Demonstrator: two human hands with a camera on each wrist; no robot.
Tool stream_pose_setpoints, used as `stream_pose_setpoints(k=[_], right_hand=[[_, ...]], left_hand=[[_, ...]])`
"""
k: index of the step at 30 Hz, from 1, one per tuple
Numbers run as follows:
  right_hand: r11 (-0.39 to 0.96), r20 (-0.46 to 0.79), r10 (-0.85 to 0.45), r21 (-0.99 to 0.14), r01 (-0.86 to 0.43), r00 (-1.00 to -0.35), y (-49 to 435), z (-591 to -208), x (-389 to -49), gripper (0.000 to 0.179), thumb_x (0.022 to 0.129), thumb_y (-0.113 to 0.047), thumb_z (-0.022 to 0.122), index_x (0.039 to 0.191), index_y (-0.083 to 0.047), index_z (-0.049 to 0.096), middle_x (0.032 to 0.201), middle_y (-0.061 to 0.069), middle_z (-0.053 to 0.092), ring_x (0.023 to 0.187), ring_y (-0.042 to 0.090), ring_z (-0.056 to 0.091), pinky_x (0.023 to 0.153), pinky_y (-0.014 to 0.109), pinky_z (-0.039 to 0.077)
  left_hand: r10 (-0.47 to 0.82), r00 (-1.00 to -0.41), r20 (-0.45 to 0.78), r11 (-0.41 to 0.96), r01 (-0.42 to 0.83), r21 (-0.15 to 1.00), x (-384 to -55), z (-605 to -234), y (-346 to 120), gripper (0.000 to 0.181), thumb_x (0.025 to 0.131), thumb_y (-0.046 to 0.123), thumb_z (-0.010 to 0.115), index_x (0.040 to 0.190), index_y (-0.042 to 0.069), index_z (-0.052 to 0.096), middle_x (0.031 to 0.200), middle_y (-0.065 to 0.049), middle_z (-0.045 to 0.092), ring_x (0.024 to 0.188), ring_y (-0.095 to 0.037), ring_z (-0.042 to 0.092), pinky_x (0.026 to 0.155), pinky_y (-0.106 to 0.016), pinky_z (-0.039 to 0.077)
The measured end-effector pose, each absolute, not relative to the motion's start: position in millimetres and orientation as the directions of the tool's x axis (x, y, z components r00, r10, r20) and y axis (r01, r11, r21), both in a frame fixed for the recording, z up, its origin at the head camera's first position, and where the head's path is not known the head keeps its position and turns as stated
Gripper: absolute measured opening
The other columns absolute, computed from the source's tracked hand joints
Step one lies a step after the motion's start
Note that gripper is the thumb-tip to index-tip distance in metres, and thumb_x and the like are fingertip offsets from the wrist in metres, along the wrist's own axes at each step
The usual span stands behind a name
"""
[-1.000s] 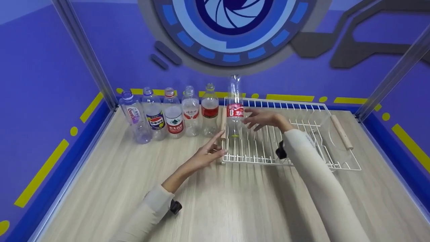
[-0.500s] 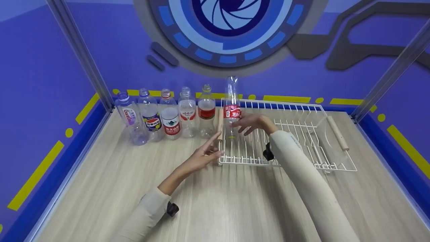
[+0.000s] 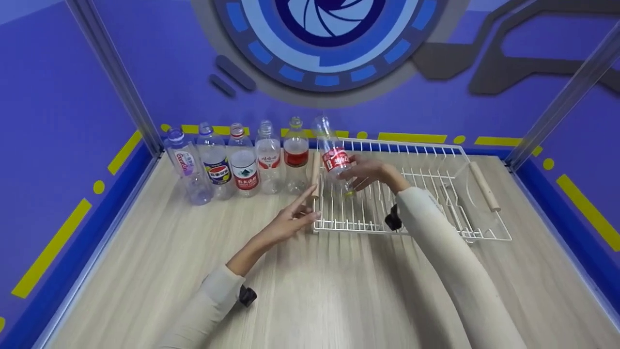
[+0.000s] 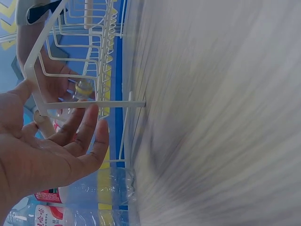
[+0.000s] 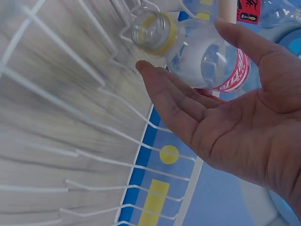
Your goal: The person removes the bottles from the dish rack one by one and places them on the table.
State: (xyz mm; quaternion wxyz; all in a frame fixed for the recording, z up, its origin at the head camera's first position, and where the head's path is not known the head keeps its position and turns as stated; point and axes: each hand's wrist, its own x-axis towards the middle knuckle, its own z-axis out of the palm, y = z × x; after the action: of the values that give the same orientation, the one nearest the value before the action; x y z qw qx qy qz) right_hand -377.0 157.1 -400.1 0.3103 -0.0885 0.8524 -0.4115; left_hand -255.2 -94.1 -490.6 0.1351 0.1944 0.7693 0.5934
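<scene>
Leaning to the left in the head view, an upside-down clear plastic bottle [image 3: 335,158] with a red label has its yellow-ringed neck down in the white wire rack [image 3: 404,144]. My right hand [image 3: 372,173] holds it low down, thumb on one side and fingers on the other. In the right wrist view the bottle's open mouth [image 5: 155,32] shows just beyond the fingertips. My left hand [image 3: 285,226] rests at the rack's near left corner, index finger stretched along the wooden handle [image 3: 316,165]. Its other fingers are loosely bent beside the rack's wires in the left wrist view.
Several upright plastic bottles stand in a row left of the rack, the red-labelled bottle [image 3: 296,157] closest to it and the purple-necked bottle [image 3: 186,167] farthest. A second wooden handle [image 3: 484,186] is on the rack's right. A blue wall [image 3: 164,63] stands behind.
My right hand has moved in from the right and taken hold of the bottle. The bottle has gone from upright on its neck to tilted, its base leftward. My left hand stays put.
</scene>
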Motion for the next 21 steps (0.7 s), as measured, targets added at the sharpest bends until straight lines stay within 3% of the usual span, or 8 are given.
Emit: stream_pose_setpoints(k=[6, 13, 21], right_hand=[[0.614, -0.436, -0.376, -0.778, 0.132, -0.818, 177, -393, -368, 0.074, 0.099, -0.025, 0.067, 0.157, -0.006, 0.024, 0.108, 0.009, 0.062, 0.082, 0.016, 0.067, 0.082, 0.034, 0.062], [0.531, -0.360, -0.375, -0.839, 0.120, -0.855, 196, -386, -355, 0.067, 0.101, -0.024, 0.063, 0.155, -0.006, 0.027, 0.133, 0.024, 0.056, 0.080, 0.009, 0.068, 0.069, 0.022, 0.058], [0.512, -0.236, -0.356, -0.859, 0.022, -0.904, 227, -387, -342, 0.067, 0.101, -0.022, 0.064, 0.156, -0.004, 0.029, 0.130, 0.027, 0.055, 0.086, 0.011, 0.067, 0.072, 0.023, 0.060]], left_hand=[[0.458, -0.888, 0.026, 0.213, 0.138, 0.967, -255, -491, -92, 0.076, 0.103, 0.029, 0.062, 0.164, 0.034, 0.018, 0.127, -0.023, 0.063, 0.108, -0.024, 0.061, 0.093, -0.051, 0.052], [0.457, -0.890, 0.006, 0.233, 0.126, 0.964, -253, -491, -95, 0.073, 0.104, 0.028, 0.058, 0.164, 0.037, 0.017, 0.131, -0.021, 0.061, 0.109, -0.026, 0.061, 0.074, -0.044, 0.056], [0.441, -0.898, -0.001, 0.236, 0.115, 0.965, -253, -488, -93, 0.074, 0.103, 0.032, 0.060, 0.163, 0.041, 0.017, 0.127, -0.018, 0.063, 0.101, -0.021, 0.062, 0.072, -0.044, 0.056]])
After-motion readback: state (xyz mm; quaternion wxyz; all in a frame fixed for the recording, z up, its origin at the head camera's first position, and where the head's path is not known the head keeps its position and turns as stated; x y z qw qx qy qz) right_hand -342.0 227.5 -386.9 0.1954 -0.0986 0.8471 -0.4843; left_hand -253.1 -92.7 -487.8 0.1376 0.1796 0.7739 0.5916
